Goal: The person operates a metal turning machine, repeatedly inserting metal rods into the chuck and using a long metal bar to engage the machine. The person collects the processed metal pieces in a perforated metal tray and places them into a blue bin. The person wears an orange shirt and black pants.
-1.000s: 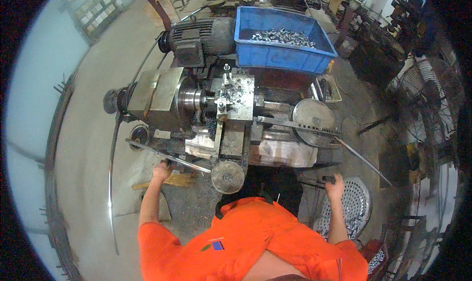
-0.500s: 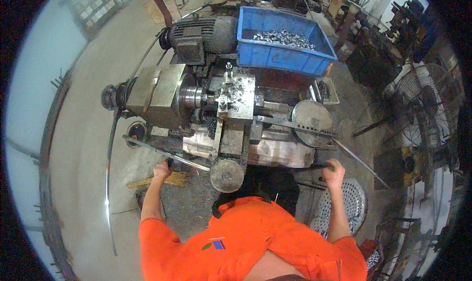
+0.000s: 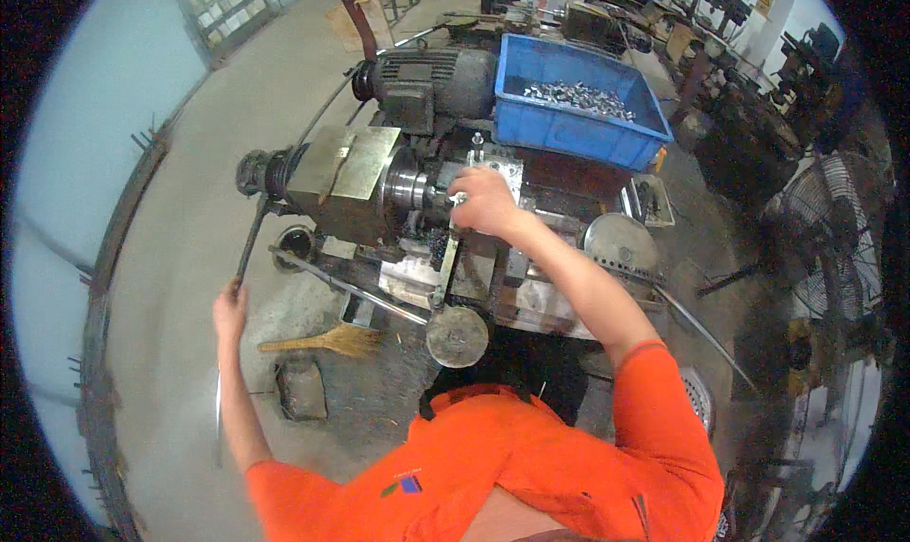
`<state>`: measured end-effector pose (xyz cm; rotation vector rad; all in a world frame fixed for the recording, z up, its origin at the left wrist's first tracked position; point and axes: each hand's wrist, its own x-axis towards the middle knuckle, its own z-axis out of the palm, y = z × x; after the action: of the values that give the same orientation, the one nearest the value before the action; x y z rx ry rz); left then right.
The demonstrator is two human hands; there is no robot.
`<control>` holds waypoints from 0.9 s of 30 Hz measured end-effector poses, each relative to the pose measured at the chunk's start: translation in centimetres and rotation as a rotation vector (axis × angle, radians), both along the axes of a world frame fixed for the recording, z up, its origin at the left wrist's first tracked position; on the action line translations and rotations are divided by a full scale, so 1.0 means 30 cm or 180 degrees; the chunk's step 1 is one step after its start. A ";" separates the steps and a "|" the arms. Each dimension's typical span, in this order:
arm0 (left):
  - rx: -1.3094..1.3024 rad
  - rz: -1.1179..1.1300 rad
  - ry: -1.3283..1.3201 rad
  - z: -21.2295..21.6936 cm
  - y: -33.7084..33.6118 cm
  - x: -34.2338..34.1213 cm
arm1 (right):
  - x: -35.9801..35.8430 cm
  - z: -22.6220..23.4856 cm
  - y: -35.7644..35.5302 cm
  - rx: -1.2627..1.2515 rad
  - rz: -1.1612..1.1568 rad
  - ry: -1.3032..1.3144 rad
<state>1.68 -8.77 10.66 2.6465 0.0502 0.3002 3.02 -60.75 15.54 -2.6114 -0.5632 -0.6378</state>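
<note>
In front of me stands a small metal lathe with a shiny chuck point(image 3: 408, 189) and a steel tool post point(image 3: 509, 171). My right hand point(image 3: 488, 203) reaches over the tool post beside the chuck. Its fingers are curled down, and what lies under them is hidden. Far to the left, my left hand point(image 3: 230, 310) is closed around a long, thin lever rod point(image 3: 250, 243) that hangs from the left end of the headstock point(image 3: 341, 172). A round metal disc point(image 3: 457, 337) and a bright bar point(image 3: 365, 297) sit at the front of the lathe.
Behind the lathe, a blue bin point(image 3: 578, 120) holds many small metal parts, next to an electric motor point(image 3: 431, 82). A straw broom point(image 3: 332, 340) and a dark dustpan-like piece point(image 3: 301, 388) lie on the floor. To the right are another disc point(image 3: 621, 243) and a fan point(image 3: 825, 229).
My right hand has left a dark handle at the lathe's right front and come up to the tool post. My left hand has moved left from beneath the bar onto the lever rod.
</note>
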 end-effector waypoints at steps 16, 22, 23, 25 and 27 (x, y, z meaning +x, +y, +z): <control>0.0086 0.0503 0.0881 -0.079 -0.001 -0.313 | 0.105 0.004 0.145 -0.1219 -0.0306 0.0940; -0.2012 0.0165 0.1766 -0.067 0.013 -0.208 | 0.081 0.219 -0.164 -0.0762 -0.0654 0.0590; -0.2709 0.0087 0.1900 -0.084 0.015 -0.195 | 0.080 0.252 -0.228 -0.0638 -0.0797 0.0540; -0.2652 -0.0151 0.1543 -0.117 -0.012 -0.154 | 0.040 0.262 -0.337 -0.0490 -0.1580 -0.1045; -0.2672 -0.0141 0.1155 -0.124 -0.035 -0.156 | -0.039 0.274 -0.409 -0.0056 -0.1485 -0.0726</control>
<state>-3.00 -9.82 6.93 1.8286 0.1888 -0.1930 1.84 -73.02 23.77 -2.7197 -0.0100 -1.0859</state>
